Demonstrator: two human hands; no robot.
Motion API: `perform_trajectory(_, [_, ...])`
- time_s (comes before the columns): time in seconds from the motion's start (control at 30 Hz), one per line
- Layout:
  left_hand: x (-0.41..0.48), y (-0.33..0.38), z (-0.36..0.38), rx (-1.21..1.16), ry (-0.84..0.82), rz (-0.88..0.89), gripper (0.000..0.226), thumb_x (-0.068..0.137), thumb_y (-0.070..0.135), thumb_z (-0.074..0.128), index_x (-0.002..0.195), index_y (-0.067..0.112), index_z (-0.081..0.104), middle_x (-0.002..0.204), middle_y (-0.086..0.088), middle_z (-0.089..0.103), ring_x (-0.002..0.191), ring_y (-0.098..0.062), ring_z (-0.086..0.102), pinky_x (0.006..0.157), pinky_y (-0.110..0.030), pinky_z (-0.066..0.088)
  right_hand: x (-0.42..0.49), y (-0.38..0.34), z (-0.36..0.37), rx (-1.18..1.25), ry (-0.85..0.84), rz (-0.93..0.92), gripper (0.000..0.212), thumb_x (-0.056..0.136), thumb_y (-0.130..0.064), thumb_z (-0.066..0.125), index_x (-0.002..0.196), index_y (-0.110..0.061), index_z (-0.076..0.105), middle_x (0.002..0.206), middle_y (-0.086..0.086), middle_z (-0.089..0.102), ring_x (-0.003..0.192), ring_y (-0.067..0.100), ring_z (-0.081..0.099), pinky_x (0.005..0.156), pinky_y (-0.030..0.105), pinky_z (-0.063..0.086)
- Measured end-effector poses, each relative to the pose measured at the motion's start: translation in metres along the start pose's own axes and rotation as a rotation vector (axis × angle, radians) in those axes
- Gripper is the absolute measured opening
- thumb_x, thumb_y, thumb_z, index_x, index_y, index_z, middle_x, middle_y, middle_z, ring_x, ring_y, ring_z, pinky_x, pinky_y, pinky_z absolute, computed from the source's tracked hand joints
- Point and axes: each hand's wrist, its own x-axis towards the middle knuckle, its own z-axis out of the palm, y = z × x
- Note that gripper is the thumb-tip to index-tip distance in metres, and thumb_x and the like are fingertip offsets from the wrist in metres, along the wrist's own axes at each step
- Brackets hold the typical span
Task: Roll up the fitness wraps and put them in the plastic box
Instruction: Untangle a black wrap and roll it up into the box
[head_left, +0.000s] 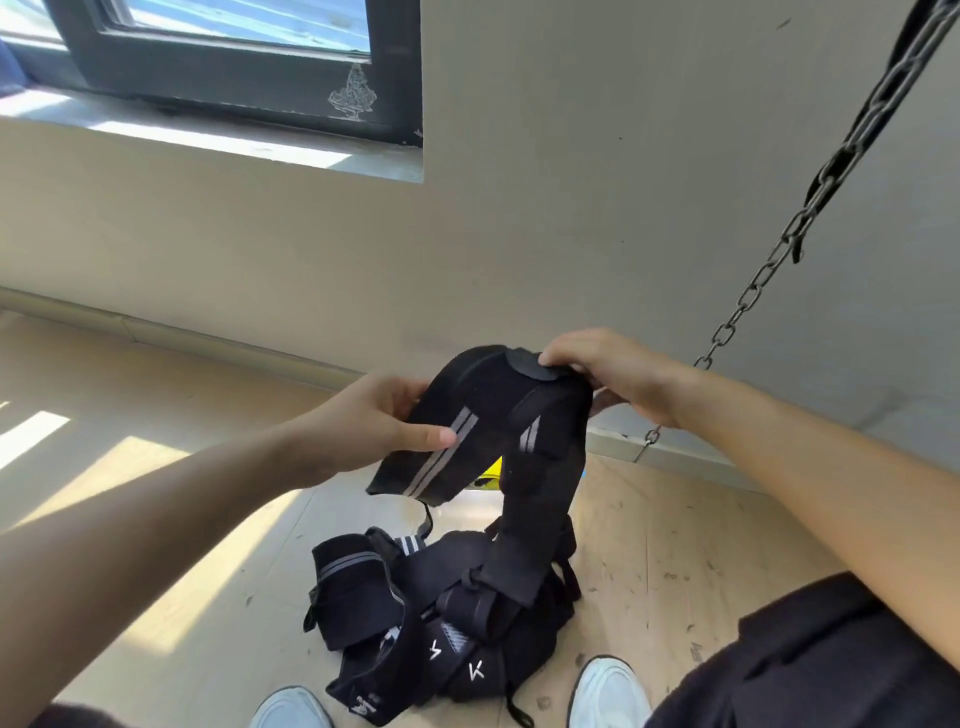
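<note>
A long black fitness wrap (488, 400) with grey stripes is held up in the air between both hands. My left hand (363, 426) pinches its left end, thumb on the striped face. My right hand (613, 374) grips its top near a round black patch, and the rest of the wrap hangs down from there. Below, a tangled pile of black wraps (441, 613) lies on the wooden floor. Something yellow (491, 475) shows behind the hanging wrap, mostly hidden. I cannot make out a plastic box.
My two white shoes (608, 691) stand at the near edge of the pile. A metal chain (779, 249) runs diagonally from the upper right down to the skirting. A beige wall and a dark-framed window (234, 67) lie ahead.
</note>
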Motion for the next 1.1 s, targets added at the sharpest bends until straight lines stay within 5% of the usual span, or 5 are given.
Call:
perform_trajectory(0.13, [0.002, 0.014, 0.003, -0.11, -0.005, 0.061, 0.026, 0.09, 0.008, 0.069, 0.115, 0.001, 0.071, 0.106, -0.013, 0.078, 0.097, -0.022, 0.074, 0.081, -0.027, 0.058, -0.002, 0.008, 0.0, -0.082, -0.226, 0.127, 0.048, 0.099, -0.054, 0.049, 0.111, -0.013, 0.072, 0.103, 0.004, 0.073, 0.088, 0.024, 0.067, 0.087, 0.041, 0.056])
perform_trajectory(0.27, [0.003, 0.016, 0.011, -0.09, 0.069, 0.074, 0.023, 0.09, 0.015, 0.072, 0.109, 0.002, 0.072, 0.105, -0.02, 0.076, 0.095, -0.029, 0.074, 0.084, -0.037, 0.059, -0.007, 0.002, 0.009, 0.08, -0.301, -0.131, 0.045, 0.091, -0.052, 0.059, 0.126, -0.024, 0.065, 0.126, 0.001, 0.069, 0.114, 0.019, 0.067, 0.1, 0.036, 0.053])
perform_trajectory(0.47, [-0.001, 0.021, 0.014, -0.193, 0.167, 0.122, 0.026, 0.094, 0.016, 0.066, 0.119, 0.01, 0.071, 0.11, -0.011, 0.078, 0.102, -0.023, 0.075, 0.086, -0.031, 0.059, -0.011, -0.002, 0.033, 0.126, -0.097, -0.356, 0.025, 0.088, -0.008, 0.076, 0.112, -0.015, 0.07, 0.101, 0.008, 0.072, 0.092, 0.015, 0.069, 0.087, 0.03, 0.057])
perform_trajectory(0.9, [-0.003, 0.014, 0.019, 0.086, 0.2, 0.062, 0.007, 0.097, 0.009, 0.068, 0.093, 0.009, 0.074, 0.082, 0.001, 0.076, 0.072, -0.008, 0.066, 0.068, -0.02, 0.051, -0.004, -0.009, 0.011, 0.325, 0.142, -0.183, 0.03, 0.102, -0.033, 0.057, 0.112, -0.01, 0.072, 0.097, 0.007, 0.073, 0.082, 0.022, 0.071, 0.062, 0.024, 0.057])
perform_trajectory(1.1, [-0.008, 0.032, 0.013, -0.028, 0.301, 0.157, 0.01, 0.098, 0.008, 0.065, 0.096, 0.011, 0.074, 0.079, -0.002, 0.077, 0.068, -0.009, 0.066, 0.061, -0.019, 0.05, -0.01, -0.008, 0.011, 0.117, -0.106, -0.165, 0.046, 0.096, -0.053, 0.049, 0.125, -0.022, 0.068, 0.118, -0.001, 0.071, 0.111, 0.024, 0.066, 0.096, 0.035, 0.054])
